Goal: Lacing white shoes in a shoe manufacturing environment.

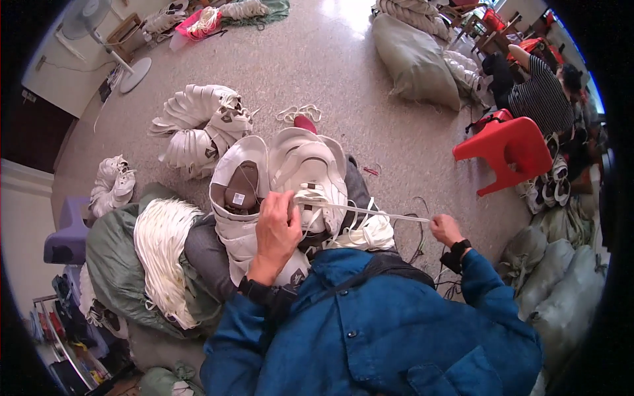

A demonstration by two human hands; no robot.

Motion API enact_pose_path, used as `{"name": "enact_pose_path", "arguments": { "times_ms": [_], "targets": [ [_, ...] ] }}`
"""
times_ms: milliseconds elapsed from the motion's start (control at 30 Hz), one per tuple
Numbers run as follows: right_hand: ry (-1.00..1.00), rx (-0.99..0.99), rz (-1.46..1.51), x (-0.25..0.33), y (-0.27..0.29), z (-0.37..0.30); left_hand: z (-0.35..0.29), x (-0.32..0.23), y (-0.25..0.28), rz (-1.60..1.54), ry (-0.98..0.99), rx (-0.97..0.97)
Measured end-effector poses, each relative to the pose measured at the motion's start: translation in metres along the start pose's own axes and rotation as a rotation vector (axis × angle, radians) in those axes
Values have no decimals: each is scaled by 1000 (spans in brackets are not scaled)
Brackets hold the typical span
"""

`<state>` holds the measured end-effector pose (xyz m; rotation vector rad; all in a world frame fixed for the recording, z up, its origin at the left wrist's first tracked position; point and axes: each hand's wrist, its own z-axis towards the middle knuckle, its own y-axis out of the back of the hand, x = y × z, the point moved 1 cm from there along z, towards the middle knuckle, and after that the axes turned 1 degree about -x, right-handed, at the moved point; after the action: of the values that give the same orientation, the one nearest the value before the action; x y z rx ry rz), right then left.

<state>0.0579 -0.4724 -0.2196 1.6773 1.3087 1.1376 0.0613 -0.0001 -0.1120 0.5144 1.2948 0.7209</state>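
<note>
A pale shoe upper [310, 162] lies against my lap, with white laces bunched at its eyelets. My left hand [277, 228] is closed, its thumb and fingers gripping the upper beside the lacing; the exact hold is partly hidden. From there a white shoelace [380, 212] runs taut to the right. Its far end is pinched in my right hand [447, 230], held out to the side. Left of this upper, a curved stack of nested shoe uppers [239, 155] with brown insides reaches down behind my left hand. More white laces [368, 233] lie in a heap on my lap.
A bundle of white laces [165, 244] drapes over a green sack [109, 247] at left. Other stacked uppers [198, 125] lie on the floor ahead. A red stool [508, 148] stands at right near another person [541, 99]. Full sacks [568, 290] line the right side.
</note>
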Motion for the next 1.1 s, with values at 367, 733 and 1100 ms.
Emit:
{"name": "enact_pose_path", "arguments": {
  "times_ms": [367, 733, 1100],
  "targets": [
    [893, -216, 489, 268, 52, 16, 18, 6, -3, 74, -242, 4],
    [740, 49, 666, 286, 42, 20, 7, 9, -3, -179, 7, 23],
    [695, 236, 766, 273, 56, 22, 1, 13, -11, -114, -74, -86]
  ]
}}
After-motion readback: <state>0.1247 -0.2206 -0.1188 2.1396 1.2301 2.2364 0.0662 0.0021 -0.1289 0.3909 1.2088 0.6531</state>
